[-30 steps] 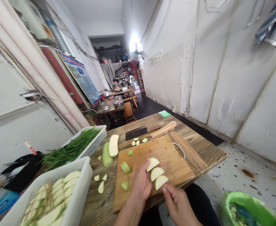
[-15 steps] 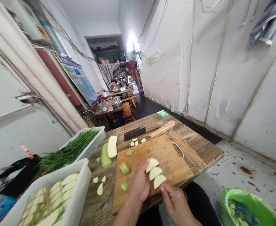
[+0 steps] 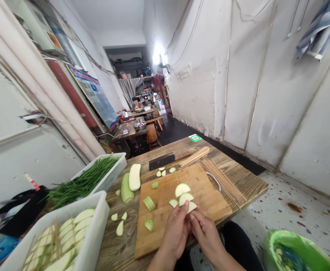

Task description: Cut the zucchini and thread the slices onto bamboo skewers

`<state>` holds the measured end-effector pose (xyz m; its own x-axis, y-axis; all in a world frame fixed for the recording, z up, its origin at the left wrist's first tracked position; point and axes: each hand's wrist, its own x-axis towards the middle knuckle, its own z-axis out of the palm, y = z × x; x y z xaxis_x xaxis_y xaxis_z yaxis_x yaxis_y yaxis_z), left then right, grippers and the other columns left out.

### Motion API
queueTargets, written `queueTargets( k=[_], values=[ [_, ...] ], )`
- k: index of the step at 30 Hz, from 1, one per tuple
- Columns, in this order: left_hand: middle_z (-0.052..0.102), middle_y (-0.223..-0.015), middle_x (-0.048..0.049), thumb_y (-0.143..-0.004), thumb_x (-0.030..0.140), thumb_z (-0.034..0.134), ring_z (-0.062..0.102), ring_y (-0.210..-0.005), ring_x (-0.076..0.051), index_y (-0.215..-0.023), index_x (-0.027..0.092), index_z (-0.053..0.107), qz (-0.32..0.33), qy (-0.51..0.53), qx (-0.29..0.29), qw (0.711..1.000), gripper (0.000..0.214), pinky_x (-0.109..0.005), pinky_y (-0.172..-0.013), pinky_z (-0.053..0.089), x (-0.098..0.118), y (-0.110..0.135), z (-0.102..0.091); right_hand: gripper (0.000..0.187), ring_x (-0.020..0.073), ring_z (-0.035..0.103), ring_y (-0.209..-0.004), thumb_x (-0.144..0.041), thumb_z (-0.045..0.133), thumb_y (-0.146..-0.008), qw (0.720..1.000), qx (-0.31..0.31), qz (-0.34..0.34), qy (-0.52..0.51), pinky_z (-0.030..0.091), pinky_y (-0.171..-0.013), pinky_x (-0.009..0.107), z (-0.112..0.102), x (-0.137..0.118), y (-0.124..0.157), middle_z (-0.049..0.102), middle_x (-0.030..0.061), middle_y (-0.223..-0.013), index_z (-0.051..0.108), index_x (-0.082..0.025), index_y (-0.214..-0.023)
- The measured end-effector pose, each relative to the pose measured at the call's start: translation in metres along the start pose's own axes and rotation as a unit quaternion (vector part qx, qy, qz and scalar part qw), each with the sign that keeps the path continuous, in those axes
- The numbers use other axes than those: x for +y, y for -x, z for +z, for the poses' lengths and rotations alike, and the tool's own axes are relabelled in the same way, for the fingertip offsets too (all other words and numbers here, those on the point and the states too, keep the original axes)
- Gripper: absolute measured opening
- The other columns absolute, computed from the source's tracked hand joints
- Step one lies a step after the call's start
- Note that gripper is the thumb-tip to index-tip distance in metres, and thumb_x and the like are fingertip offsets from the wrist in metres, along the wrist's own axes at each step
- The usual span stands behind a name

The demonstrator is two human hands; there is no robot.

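Note:
Three pale green half-round vegetable slices (image 3: 185, 197) sit in a row, threaded on a thin stick, just above the wooden cutting board (image 3: 156, 235). My left hand (image 3: 175, 230) and my right hand (image 3: 206, 234) meet at the nearest slice, with the fingers of both pinched on the lower end of the row. A small loose slice (image 3: 173, 203) lies right beside my left fingertips. A chunk of the vegetable (image 3: 149, 203) and several offcuts lie on the left part of the board.
Bamboo skewers (image 3: 224, 183) are spread right of the board, a dark cleaver (image 3: 162, 161) behind it. Halved pale gourds (image 3: 131, 180) lie at left. One white tray (image 3: 114, 171) holds green chives, a nearer one (image 3: 96, 229) skewered slices. A green bin (image 3: 296, 250) stands on the floor.
Both hands drew toward me and closed together at the bottom slice. The row of slices bunched up and moved slightly away, and a small slice now shows beside it.

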<state>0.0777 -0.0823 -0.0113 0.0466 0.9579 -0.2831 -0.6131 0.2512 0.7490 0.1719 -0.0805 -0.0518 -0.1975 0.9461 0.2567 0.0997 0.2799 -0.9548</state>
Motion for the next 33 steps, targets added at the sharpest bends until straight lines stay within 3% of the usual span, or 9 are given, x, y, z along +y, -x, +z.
queueTargets(
  k=[6,9,12,18,23,33],
  values=[
    [0.067,-0.091,-0.0129,-0.072,0.035,0.068,0.064,-0.082,-0.02,-0.089,0.011,0.063,0.02,-0.008,0.03,0.999,0.03,-0.026,-0.065,0.05,-0.003,-0.006,-0.001,0.028,0.0169,0.058,-0.063,-0.04,0.047,-0.088,1.0,-0.028,0.008,0.005,0.046,-0.059,0.023,-0.006,-0.003,0.014,0.061,0.003,-0.07,0.061,-0.016,-0.089],
    [0.068,-0.093,-0.0137,-0.071,0.035,0.068,0.065,-0.08,-0.019,-0.089,0.011,0.061,0.014,0.014,0.071,0.997,0.03,-0.027,-0.068,0.05,0.0,-0.008,0.002,0.034,0.0132,0.047,-0.048,-0.044,0.042,-0.089,0.998,-0.051,0.028,-0.003,0.04,-0.047,0.02,-0.007,0.004,0.023,0.049,-0.0027,-0.055,0.061,-0.017,-0.085],
    [0.068,-0.09,-0.0149,-0.072,0.038,0.067,0.065,-0.075,-0.019,-0.084,0.011,0.059,-0.009,0.019,0.065,0.998,0.031,-0.027,-0.064,0.051,0.0,-0.008,0.005,0.037,0.0105,0.034,-0.042,-0.047,0.04,-0.089,0.998,-0.04,0.056,-0.01,0.031,-0.04,0.02,-0.008,0.014,0.028,0.037,-0.0059,-0.051,0.06,-0.016,-0.083],
    [0.068,-0.089,-0.0155,-0.072,0.036,0.067,0.066,-0.077,-0.019,-0.084,0.012,0.055,-0.008,0.03,0.077,0.997,0.03,-0.026,-0.064,0.05,-0.003,-0.008,0.003,0.036,0.0114,0.037,-0.044,-0.047,0.045,-0.087,0.998,-0.025,0.057,0.016,0.032,-0.041,0.02,-0.009,0.027,0.028,0.041,-0.0041,-0.05,0.062,-0.016,-0.081],
    [0.068,-0.089,-0.018,-0.074,0.037,0.065,0.066,-0.077,-0.021,-0.084,0.01,0.056,-0.002,0.033,0.082,0.996,0.03,-0.028,-0.065,0.051,-0.003,-0.009,0.004,0.034,0.0134,0.045,-0.045,-0.043,0.045,-0.088,1.0,0.0,0.008,0.031,0.039,-0.045,0.021,-0.005,0.022,0.025,0.05,-0.0013,-0.052,0.065,-0.016,-0.087],
    [0.069,-0.091,-0.0179,-0.076,0.027,0.064,0.067,-0.085,-0.025,-0.084,0.01,0.058,-0.007,0.062,0.058,0.996,0.02,-0.033,-0.07,0.054,-0.007,-0.009,0.008,0.036,0.0116,0.038,-0.047,-0.042,0.042,-0.09,1.0,0.008,0.012,-0.011,0.033,-0.043,0.021,-0.003,0.01,0.024,0.047,-0.0008,-0.056,0.062,-0.014,-0.081]
  ],
)
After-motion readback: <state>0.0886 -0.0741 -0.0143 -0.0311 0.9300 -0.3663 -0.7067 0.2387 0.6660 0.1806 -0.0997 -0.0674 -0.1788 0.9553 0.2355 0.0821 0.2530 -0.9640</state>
